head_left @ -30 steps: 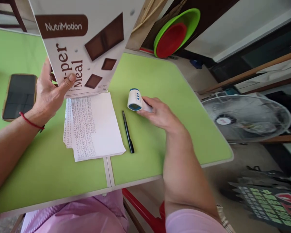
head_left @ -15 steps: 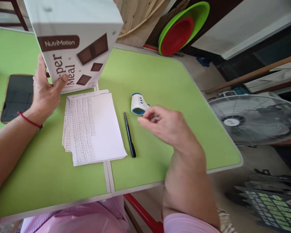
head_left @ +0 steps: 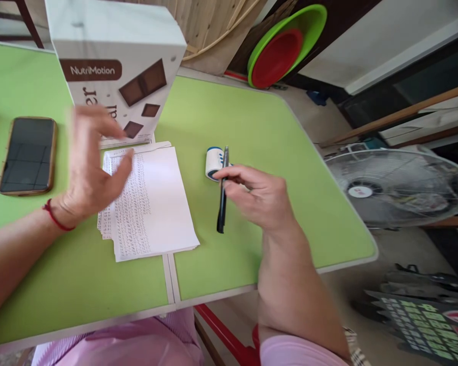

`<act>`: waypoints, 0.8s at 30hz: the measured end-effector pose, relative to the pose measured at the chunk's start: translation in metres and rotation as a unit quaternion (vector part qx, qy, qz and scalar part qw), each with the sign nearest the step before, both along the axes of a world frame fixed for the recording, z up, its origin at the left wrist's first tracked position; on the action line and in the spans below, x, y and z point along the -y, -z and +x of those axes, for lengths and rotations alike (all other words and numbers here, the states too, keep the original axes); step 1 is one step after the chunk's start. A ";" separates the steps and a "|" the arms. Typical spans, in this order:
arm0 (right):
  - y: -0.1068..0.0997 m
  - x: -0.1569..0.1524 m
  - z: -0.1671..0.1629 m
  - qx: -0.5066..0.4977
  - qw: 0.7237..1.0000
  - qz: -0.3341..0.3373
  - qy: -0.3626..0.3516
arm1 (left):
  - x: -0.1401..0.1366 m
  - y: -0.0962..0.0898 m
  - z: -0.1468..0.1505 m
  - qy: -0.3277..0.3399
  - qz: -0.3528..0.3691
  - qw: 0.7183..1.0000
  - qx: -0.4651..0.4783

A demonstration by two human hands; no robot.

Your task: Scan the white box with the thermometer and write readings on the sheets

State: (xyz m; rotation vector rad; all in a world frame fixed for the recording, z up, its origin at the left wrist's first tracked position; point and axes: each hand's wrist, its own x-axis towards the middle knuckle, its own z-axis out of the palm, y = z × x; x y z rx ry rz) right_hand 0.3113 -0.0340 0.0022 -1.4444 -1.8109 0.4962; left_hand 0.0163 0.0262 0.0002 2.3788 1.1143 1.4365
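Two bare hands stand well apart over a green table (head_left: 229, 269), a stack of handwritten paper (head_left: 168, 203) lying between them. To the right of the paper, the right hand (head_left: 257, 195) pinches a black pen (head_left: 222, 206) between thumb and fingertips, nearer its far end than its near one. The pen's long axis runs roughly along the paper's right edge, narrow end away from the person, thick end toward them; it appears raised, though from where I stand its clearance is hard to judge. The right hand meets it from the side away from the paper, fingers curled, wrist bent toward the stack. Across the paper, the left hand (head_left: 89, 175) is the farther from the pen: it hangs blurred over the stack's upper left corner, fingers bent, thumb spread away, holding nothing that I can see. Whether it touches the white box (head_left: 116, 84) standing just beyond the paper, I cannot tell. A phone (head_left: 28, 157) lies left of the paper; a white-and-blue device (head_left: 213, 160) sits right of it, partly hidden by the pen and right hand.
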 end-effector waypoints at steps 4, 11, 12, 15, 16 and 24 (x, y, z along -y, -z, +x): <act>0.001 -0.002 -0.008 -0.178 0.982 0.046 -0.039 | 0.037 -0.006 0.023 0.243 -0.057 0.933 -0.258; 0.009 -0.003 -0.039 -0.253 0.953 0.161 0.033 | 0.086 -0.003 0.037 0.312 -0.077 0.867 -0.380; 0.008 -0.002 -0.042 -0.256 0.955 0.149 0.033 | 0.094 -0.004 0.037 0.301 -0.085 0.866 -0.391; 0.000 0.003 -0.052 -0.257 0.964 0.070 0.013 | 0.116 -0.002 0.039 0.281 -0.094 0.864 -0.407; -0.002 0.005 -0.057 -0.257 0.966 0.040 0.004 | 0.122 -0.001 0.039 0.278 -0.092 0.864 -0.411; 0.017 0.017 -0.096 -0.310 0.947 -0.068 -0.054 | 0.142 0.013 0.042 0.233 -0.067 0.846 -0.475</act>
